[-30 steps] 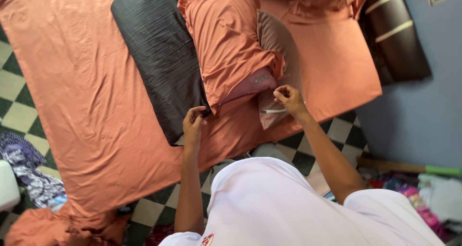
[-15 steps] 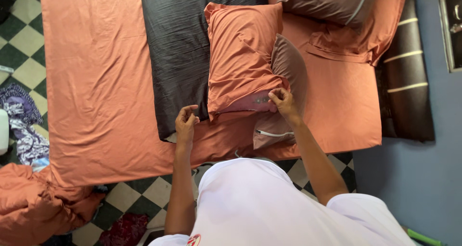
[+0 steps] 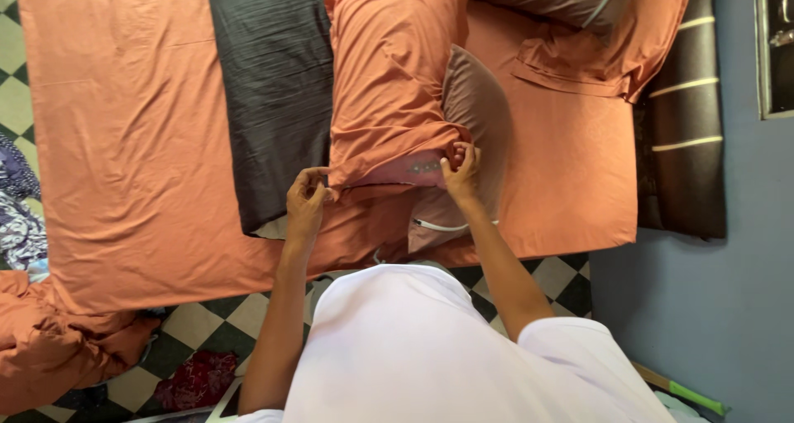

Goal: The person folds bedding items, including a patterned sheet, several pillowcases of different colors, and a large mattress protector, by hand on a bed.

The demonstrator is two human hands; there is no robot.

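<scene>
An orange pillowcase (image 3: 389, 76), soft and creased, lies lengthwise on the bed (image 3: 124, 142), its open end toward the person. A pale patterned pillow (image 3: 409, 169) shows inside that opening. The left hand (image 3: 306, 198) pinches the case's near corner in a narrow grip; the right hand (image 3: 460, 165) clutches the bunched hem at the other corner. A dark grey pillow (image 3: 273, 84) lies alongside, a brown one (image 3: 475, 109) underneath.

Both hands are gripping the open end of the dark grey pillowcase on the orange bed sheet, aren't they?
Not quite. In the head view both the left hand and the right hand grip the open end of the orange pillowcase, not the dark grey one. The dark grey pillow lies untouched beside it on the orange bed sheet.
</scene>
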